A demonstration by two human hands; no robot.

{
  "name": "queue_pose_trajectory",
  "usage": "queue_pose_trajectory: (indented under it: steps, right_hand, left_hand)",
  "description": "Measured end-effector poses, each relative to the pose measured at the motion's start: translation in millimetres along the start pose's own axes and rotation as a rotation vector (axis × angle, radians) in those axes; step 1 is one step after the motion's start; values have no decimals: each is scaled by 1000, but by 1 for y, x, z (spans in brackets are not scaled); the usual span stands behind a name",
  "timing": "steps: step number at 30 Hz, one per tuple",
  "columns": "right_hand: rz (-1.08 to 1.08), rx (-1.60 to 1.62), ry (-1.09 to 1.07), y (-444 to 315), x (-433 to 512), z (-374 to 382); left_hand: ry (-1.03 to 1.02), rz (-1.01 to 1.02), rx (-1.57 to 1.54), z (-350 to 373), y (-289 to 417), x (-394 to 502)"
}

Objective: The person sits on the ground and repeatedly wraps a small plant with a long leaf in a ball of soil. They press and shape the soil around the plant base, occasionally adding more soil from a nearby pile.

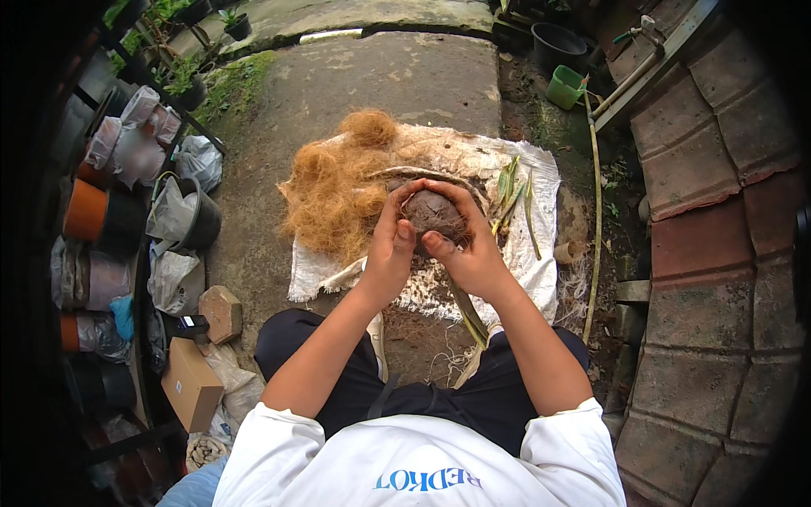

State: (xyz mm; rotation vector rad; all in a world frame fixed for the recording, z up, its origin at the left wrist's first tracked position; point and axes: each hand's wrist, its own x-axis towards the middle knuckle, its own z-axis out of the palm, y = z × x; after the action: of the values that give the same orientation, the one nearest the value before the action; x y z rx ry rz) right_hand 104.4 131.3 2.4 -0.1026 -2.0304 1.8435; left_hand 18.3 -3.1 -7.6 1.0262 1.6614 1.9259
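My left hand (394, 241) and my right hand (467, 237) cup a ball of dark soil (434, 214) from both sides, with the fingertips touching at its far side. A few brown fibres cling to the ball. A long green leaf (467, 310) hangs below it towards my feet. Under my hands a white woven sack (532, 279) is spread on the ground, with crumbs of soil on it. A heap of orange-brown coconut fibre (336, 196) covers its left part. Loose long green leaves (507, 184) lie on its right part.
A shelf with bagged pots stands at the left, beside a black bucket (201, 218), a cardboard box (192, 383) and a hexagonal paving block (220, 314). On the right are a yellow hose (594, 222), a green container (565, 87), a black basin (559, 45) and roof tiles (703, 317).
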Motion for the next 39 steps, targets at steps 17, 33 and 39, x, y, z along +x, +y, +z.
queue_pose_trajectory:
  steps: [17, 33, 39]
  right_hand:
    - [-154, -392, 18, -10, -1, -9]
    - [63, -224, 34, -1, 5, -17]
    - [170, -252, 30, 1, 1, -15]
  left_hand:
    - [-54, -69, -35, 6, -13, -7]
    - [-59, -239, -91, 6, -8, -7]
    - [12, -265, -126, 12, -20, -7]
